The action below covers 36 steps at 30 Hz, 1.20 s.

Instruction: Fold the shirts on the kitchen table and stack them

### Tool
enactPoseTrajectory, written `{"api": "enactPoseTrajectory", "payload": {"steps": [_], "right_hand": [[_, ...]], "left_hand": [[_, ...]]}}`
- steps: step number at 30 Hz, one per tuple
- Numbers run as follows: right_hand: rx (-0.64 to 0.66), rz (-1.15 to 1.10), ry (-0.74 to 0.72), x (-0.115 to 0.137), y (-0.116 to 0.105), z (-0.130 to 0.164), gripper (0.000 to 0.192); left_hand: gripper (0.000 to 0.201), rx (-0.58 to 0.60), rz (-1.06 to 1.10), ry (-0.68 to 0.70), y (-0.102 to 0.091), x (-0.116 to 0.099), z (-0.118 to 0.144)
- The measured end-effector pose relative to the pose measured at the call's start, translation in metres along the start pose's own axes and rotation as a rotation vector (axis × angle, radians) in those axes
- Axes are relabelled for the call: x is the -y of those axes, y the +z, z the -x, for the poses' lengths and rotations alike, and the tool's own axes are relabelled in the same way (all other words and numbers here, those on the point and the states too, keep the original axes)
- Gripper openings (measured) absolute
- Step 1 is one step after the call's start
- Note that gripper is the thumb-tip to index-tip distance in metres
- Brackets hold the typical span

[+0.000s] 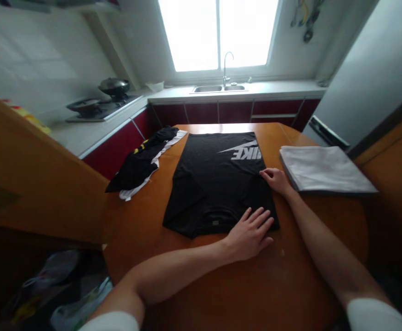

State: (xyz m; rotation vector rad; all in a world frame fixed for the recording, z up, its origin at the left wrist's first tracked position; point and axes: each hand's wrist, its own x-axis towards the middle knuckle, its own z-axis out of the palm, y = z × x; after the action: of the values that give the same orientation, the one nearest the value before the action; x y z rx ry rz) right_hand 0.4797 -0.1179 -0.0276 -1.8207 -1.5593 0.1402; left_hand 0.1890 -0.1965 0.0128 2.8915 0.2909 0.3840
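the black shirt (214,184) lies flat in the middle of the frame, on my round wooden table (249,294), its collar toward me and its pale lettering (247,153) upside down near the upper right corner of the cloth. my left hand (251,233) is palm down with fingers spread, resting across the shirt's lower right corner, just right of the collar. my right hand (278,180) is at the shirt's right edge, fingers bent and thumb close to the forefinger; i cannot tell whether they pinch any cloth. just beyond that hand, at the right of the frame, a folded white cloth (325,169) sits apart from the shirt. left of the shirt, some black and white clothes (142,161) lie bunched along the table's edge. a sink (207,89) is at the top centre under the window (194,37), and a stove (109,110) with pans stands upper left.
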Motion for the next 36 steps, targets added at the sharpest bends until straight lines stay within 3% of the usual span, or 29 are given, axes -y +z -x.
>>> {"api": "enactPoseTrajectory", "payload": {"steps": [6, 15, 26, 32, 36], "right_hand": [[-0.026, -0.023, 0.038, 0.007, -0.002, -0.003, 0.043], [-0.022, -0.025, 0.058, 0.012, -0.005, -0.004, 0.044], [-0.002, -0.047, 0.02, 0.016, -0.008, -0.002, 0.04], [0.014, -0.049, 0.018, 0.005, -0.004, 0.002, 0.046], [0.015, -0.08, 0.029, -0.005, -0.001, 0.002, 0.051]], "left_hand": [[0.045, -0.082, 0.096, -0.028, 0.001, 0.006, -0.006], [0.058, 0.112, 0.119, 0.113, -0.002, 0.008, -0.007], [0.06, 0.098, 0.068, 0.115, 0.005, 0.009, -0.006], [0.054, 0.016, 0.047, 0.103, -0.017, -0.003, 0.0], [0.046, -0.096, 0.065, -0.003, -0.05, 0.02, 0.005]]}}
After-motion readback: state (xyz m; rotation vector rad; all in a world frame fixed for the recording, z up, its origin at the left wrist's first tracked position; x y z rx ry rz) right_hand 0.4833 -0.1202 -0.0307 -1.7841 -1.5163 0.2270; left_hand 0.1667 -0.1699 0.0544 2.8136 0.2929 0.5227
